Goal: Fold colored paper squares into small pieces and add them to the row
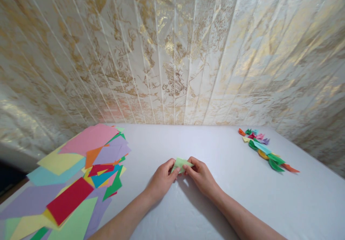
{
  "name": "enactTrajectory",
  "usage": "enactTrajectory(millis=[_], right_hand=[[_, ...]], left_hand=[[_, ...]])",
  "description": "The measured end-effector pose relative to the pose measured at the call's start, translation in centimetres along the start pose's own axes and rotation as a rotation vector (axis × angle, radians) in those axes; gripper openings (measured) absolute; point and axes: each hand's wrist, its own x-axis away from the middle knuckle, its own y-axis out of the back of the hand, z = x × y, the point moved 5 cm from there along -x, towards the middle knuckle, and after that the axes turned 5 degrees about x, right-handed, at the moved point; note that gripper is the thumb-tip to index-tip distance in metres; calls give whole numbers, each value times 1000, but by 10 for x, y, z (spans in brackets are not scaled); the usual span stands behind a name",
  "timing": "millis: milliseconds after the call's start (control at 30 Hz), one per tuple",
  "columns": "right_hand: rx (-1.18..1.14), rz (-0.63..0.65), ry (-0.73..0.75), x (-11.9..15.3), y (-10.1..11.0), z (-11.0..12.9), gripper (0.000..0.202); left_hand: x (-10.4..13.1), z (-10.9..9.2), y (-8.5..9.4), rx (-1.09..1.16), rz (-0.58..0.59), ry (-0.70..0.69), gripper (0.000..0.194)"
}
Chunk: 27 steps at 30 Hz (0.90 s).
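Near the middle of the white table, a small light green piece of folded paper point(181, 163) is held up between both hands. My left hand point(165, 175) pinches its left side, with the thumb on the front face. At the right side, my right hand point(199, 173) grips it with thumb and fingers, the thumb also lying on the front. The other fingers curl behind the paper and are partly hidden. A shadow falls on the table just below the hands.
Loose coloured paper sheets, among them a red one point(70, 200) and a pink one point(90, 139), overlap at the left. Several small folded paper pieces point(265, 150) lie in a row at the right. Behind the white table point(161, 139) hangs a gold-patterned curtain point(172, 53).
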Motion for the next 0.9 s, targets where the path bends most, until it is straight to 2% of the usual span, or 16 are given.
enactTrajectory(millis=[467, 767, 900], right_hand=[[34, -22, 2, 0, 0, 0, 31], [31, -23, 4, 1, -2, 0, 30], [-22, -45, 4, 0, -2, -2, 21]], left_hand=[[2, 5, 0, -131, -20, -1, 25], [0, 9, -1, -77, -35, 25, 26], [-1, 7, -1, -27, -40, 49, 28]])
